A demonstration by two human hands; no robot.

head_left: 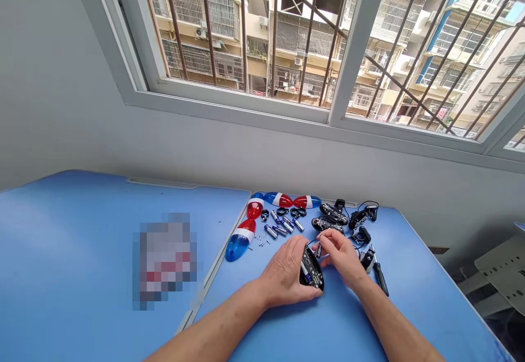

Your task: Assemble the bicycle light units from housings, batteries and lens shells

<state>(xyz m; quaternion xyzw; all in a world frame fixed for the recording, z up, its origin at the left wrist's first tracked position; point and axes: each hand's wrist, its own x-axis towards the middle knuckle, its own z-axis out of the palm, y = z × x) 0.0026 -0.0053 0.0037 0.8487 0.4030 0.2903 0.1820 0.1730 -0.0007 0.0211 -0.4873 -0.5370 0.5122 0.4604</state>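
My left hand [285, 272] is wrapped round a black oval housing [314, 268], its open side facing up. Inside that housing a circuit board and a blue-and-silver battery [305, 272] show. Between the fingertips of my right hand [339, 252] is a small dark rectangular piece with pale marks [319, 250], close to the housing's upper right rim. A thin black wire runs by it; I cannot tell where it joins.
Loose batteries [279, 231], black ring clamps [283, 211] and small screws [262, 240] lie behind my left hand. Red, white and blue covers [241, 240] line the table's back. More black housings [333, 214], wired parts [357, 220] and a screwdriver [380, 279] lie right.
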